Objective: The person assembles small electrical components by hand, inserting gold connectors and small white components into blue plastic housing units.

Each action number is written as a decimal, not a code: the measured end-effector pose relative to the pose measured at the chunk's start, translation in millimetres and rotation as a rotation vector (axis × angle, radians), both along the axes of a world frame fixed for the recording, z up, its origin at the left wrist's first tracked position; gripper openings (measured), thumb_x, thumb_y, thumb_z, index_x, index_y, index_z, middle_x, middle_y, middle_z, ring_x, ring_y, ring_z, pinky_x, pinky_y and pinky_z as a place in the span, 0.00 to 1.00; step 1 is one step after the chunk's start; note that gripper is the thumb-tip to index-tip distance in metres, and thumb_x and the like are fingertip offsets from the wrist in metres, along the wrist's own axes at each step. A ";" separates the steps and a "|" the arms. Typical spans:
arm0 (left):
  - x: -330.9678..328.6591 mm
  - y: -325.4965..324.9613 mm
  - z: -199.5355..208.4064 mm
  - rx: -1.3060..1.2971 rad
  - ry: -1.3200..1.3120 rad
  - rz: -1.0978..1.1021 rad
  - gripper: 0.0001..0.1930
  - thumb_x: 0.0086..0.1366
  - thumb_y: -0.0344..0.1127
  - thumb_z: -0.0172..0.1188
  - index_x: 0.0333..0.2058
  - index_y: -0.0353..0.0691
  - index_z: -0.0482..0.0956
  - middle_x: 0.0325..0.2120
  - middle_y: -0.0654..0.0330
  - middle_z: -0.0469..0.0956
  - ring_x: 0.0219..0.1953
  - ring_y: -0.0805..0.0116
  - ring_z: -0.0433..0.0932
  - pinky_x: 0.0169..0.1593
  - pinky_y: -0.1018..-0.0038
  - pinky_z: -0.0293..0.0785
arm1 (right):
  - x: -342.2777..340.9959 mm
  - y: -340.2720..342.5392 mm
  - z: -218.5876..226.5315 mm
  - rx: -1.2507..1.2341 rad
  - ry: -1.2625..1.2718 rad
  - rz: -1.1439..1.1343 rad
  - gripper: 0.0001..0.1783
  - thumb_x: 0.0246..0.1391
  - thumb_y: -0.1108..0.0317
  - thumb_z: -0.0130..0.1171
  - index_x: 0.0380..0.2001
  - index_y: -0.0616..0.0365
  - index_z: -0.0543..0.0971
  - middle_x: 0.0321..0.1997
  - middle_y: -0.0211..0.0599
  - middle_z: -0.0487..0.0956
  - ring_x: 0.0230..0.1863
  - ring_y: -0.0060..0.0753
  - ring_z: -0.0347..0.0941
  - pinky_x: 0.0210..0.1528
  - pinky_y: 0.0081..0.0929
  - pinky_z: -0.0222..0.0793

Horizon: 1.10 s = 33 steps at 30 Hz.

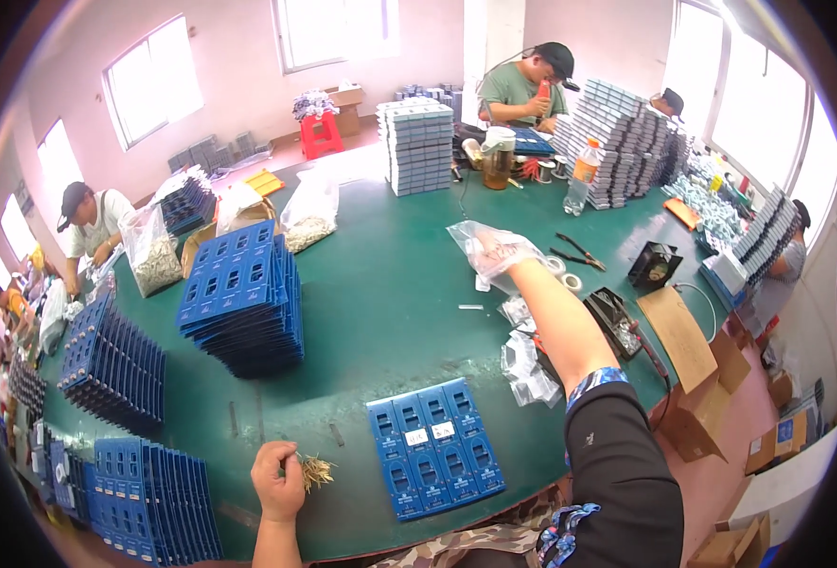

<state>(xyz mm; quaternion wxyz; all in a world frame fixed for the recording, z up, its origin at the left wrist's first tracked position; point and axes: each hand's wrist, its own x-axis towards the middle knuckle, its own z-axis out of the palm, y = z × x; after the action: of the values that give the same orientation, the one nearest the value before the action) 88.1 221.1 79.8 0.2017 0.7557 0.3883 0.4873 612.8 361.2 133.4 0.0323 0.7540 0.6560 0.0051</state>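
Observation:
My left hand rests on the green table at the near edge, its fingers curled closed; what they hold, if anything, is hidden. Right beside it lies a small heap of thin brass-coloured strips. A blue plastic panel with rows of cut-outs and two white labels lies flat in front of me. My right arm stretches far forward, and my right hand is in a clear plastic bag. The film blurs its fingers, so their grip cannot be told.
Tall stacks of blue panels stand at the left. To the right are pliers, tape rolls, small plastic bags, a black fan and an open black box. Co-workers sit around the table's far side.

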 end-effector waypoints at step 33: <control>2.6 0.7 4.5 0.010 -0.084 -0.083 0.05 0.53 0.18 0.55 0.29 0.33 0.76 0.28 0.55 0.77 0.22 0.69 0.73 0.24 0.78 0.69 | -16.1 -82.7 -43.8 0.214 0.947 0.288 0.15 0.55 0.68 0.56 0.46 0.57 0.77 0.49 0.34 0.76 0.47 0.32 0.73 0.51 0.29 0.69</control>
<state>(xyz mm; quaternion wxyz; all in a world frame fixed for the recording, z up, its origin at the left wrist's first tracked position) 90.7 221.8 84.4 0.2339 0.7512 0.3454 0.5116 596.7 278.5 89.6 -0.3473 0.5746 0.6917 -0.2660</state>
